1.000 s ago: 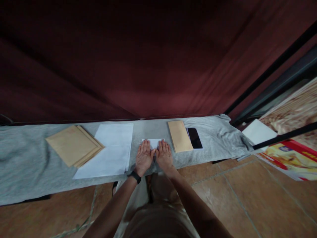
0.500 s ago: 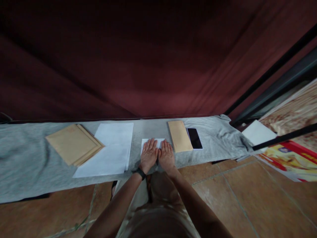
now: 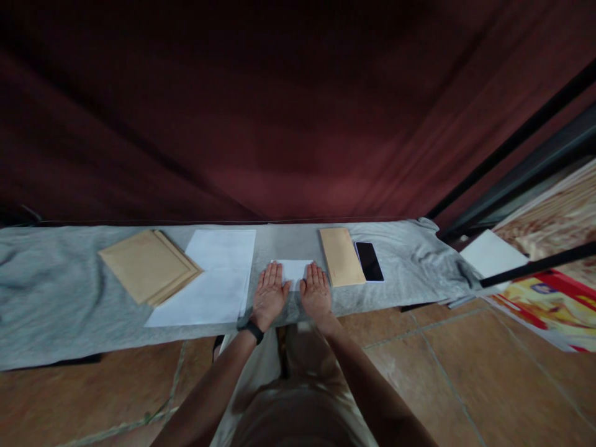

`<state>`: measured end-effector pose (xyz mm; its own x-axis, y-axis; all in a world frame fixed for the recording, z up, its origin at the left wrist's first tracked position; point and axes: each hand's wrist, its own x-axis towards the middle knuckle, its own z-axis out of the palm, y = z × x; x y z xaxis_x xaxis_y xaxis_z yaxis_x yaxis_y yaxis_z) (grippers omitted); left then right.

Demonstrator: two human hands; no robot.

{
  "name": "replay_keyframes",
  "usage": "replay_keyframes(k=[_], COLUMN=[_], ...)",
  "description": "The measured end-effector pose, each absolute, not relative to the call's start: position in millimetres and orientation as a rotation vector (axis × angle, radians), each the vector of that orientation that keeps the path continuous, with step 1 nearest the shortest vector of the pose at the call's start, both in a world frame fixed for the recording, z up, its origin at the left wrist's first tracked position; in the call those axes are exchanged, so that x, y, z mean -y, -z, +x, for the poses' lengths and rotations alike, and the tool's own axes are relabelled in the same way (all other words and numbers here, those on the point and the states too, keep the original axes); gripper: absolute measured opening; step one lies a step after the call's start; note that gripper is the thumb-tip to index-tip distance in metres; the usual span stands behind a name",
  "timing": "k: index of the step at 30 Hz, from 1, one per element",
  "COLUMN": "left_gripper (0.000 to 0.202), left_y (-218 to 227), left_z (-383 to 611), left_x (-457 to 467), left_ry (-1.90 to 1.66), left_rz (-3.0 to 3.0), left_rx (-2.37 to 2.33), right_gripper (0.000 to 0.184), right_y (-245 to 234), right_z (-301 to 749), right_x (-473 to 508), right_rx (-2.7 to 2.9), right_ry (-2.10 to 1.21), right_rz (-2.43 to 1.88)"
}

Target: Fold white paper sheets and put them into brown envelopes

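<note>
A small white sheet of paper (image 3: 296,273), seemingly folded, lies flat on the grey cloth (image 3: 395,267) in front of me. My left hand (image 3: 270,293) rests flat over its left edge, fingers stretched forward, a dark band at the wrist. Over the right edge lies my right hand (image 3: 316,292), also flat and open. Between the two hands the middle of the paper shows. Just right of my right hand is a brown envelope (image 3: 343,256).
White paper sheets (image 3: 218,285) lie to the left, partly under a stack of brown envelopes (image 3: 149,264). A phone (image 3: 369,261) sits beside the single envelope. Dark red fabric (image 3: 279,124) hangs behind; a colourful box (image 3: 549,304) is at far right.
My hands have slid apart, the left one moving outward to the left, uncovering the middle of the small paper. The view has shifted slightly.
</note>
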<state>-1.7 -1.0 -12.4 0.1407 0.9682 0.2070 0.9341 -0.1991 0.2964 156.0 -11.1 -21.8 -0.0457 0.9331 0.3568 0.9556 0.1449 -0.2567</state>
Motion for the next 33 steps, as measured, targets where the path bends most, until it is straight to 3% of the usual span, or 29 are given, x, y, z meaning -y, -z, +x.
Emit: replay_keyframes(k=[9, 28, 33], left_gripper=[0.063, 0.062, 0.053], left_y=[8.9, 4.1, 2.2], left_z=[-3.5, 0.9, 4.9], left_x=[3.4, 5.6, 24.9], left_ry=[-0.477, -0.473, -0.474], left_rz=[2.296, 2.294, 2.477], left_rx=[-1.936, -1.981, -1.736], right_gripper=[0.049, 0.052, 0.052], right_y=[12.4, 21.0, 21.8], right_z=[151.3, 168.0, 168.3], right_x=[11.4, 31.5, 31.2], right_rx=[2.181, 2.067, 2.080], right_ry=[-0.069, 0.102, 0.104], right_rz=[-1.610, -1.692, -1.715])
